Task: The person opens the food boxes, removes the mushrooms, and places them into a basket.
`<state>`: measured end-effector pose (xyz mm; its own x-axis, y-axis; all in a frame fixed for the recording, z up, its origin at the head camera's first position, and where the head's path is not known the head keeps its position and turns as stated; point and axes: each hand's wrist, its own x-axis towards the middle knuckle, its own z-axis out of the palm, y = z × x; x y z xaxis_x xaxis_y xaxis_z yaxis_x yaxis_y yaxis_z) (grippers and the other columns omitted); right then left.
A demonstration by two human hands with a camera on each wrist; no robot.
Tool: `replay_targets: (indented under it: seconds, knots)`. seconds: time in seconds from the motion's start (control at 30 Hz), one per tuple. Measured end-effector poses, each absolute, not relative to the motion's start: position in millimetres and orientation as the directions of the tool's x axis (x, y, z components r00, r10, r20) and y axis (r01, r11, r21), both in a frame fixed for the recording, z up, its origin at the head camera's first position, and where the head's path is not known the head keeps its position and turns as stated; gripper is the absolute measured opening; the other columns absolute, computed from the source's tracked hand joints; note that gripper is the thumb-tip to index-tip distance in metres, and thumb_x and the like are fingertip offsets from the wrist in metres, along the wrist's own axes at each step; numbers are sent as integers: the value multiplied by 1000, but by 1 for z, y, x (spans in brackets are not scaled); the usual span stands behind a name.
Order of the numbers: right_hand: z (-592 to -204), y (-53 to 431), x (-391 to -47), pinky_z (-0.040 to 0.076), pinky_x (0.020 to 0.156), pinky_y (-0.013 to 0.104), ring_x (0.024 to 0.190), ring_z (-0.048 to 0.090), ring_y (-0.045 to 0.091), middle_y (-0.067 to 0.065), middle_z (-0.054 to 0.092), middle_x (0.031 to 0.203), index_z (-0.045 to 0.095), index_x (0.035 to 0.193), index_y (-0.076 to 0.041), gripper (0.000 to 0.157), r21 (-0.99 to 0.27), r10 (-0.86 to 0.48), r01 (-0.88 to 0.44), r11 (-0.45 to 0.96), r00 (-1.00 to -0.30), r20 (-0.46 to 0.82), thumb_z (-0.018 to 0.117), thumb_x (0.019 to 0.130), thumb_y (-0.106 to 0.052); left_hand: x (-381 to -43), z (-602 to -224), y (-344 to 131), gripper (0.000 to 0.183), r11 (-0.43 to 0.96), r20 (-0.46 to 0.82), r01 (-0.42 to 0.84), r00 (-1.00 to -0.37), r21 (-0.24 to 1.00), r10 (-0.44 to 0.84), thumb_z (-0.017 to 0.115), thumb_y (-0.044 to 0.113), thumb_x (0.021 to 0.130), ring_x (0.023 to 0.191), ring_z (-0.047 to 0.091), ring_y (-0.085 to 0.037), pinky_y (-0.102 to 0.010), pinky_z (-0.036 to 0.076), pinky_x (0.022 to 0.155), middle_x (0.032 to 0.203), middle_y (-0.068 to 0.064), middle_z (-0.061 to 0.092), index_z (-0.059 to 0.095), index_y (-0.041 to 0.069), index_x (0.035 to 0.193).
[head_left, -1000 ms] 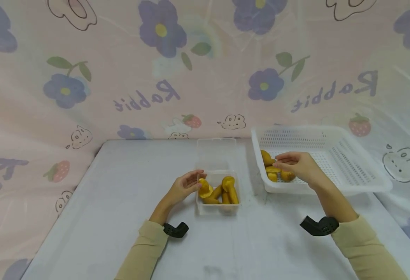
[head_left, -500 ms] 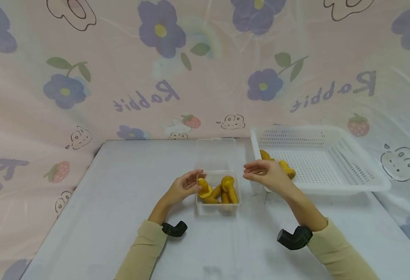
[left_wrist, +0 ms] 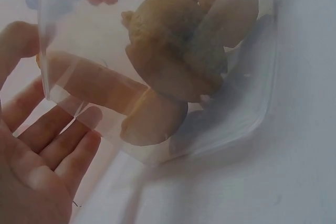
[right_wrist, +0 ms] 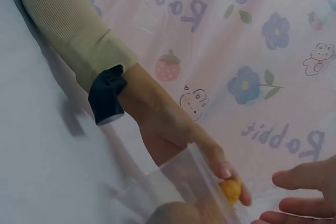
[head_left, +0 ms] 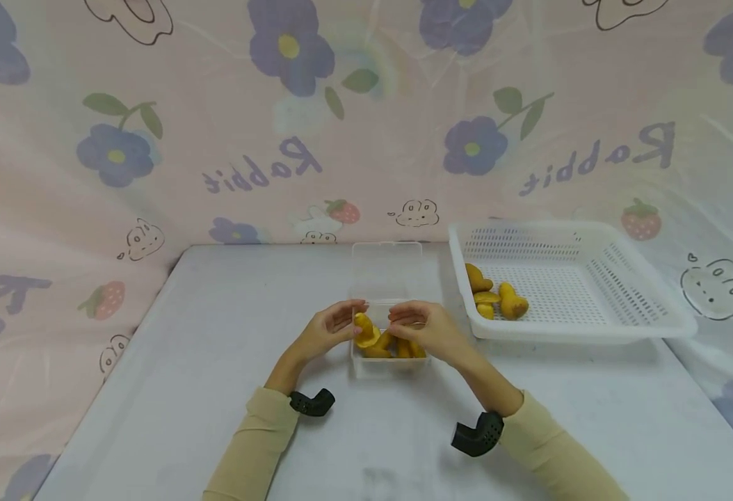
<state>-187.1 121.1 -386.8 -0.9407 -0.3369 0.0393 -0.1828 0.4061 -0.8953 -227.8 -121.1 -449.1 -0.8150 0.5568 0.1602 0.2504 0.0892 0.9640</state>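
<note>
A small clear plastic box point(head_left: 391, 365) with its lid point(head_left: 387, 268) folded back holds several yellow mushrooms point(head_left: 377, 348). My left hand point(head_left: 324, 335) holds the box's left side. Its thumb is at the rim beside a leaning mushroom point(head_left: 364, 330), and its fingers lie along the outside in the left wrist view. That mushroom's yellow tip point(right_wrist: 231, 191) pokes out by the thumb. My right hand point(head_left: 425, 330) hovers at the box's right side, over the mushrooms there and partly hiding them. Its thumb and fingers are spread apart, with nothing visible between them in the right wrist view.
A white perforated plastic basket point(head_left: 598, 334) stands at the back right, with a few yellow mushrooms point(head_left: 512, 304) in its left front corner. Behind the white table point(head_left: 266, 278) hangs a printed curtain point(head_left: 366, 139) with flowers and rabbits.
My right hand has moved left from over the basket's mushrooms to the right side of the clear box. My left hand has stayed at the box.
</note>
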Motion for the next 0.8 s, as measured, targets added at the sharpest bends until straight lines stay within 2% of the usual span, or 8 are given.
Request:
replay_targets:
  seconds: [0.2, 0.37, 0.8]
  knots:
    - [-395, 103, -194, 61, 87, 36, 101, 70, 34, 29, 67, 114, 62, 118, 9, 36, -885, -354, -235, 402, -931, 87, 70, 87, -8, -229, -449, -123, 57, 90, 152, 244, -810, 966, 567, 65, 7, 90, 141, 40, -37, -48, 29, 121, 145, -25, 47, 41, 1, 142]
    - [-403, 92, -200, 62, 87, 35, 103, 69, 36, 27, 67, 116, 61, 117, 11, 37, -860, -353, -272, 432, -928, 116, 70, 86, -6, -229, -451, -124, 62, 88, 156, 249, -805, 964, 572, 69, 11, 89, 142, 39, -37, -49, 28, 122, 146, -23, 46, 39, 2, 143]
    - [-406, 75, -202, 61, 89, 38, 109, 67, 37, 24, 67, 120, 63, 118, 6, 38, -856, -322, -235, 460, -943, 85, 72, 84, -7, -228, -452, -123, 64, 83, 160, 247, -814, 966, 559, 69, 13, 89, 142, 38, -39, -50, 30, 121, 151, -24, 40, 38, 0, 144]
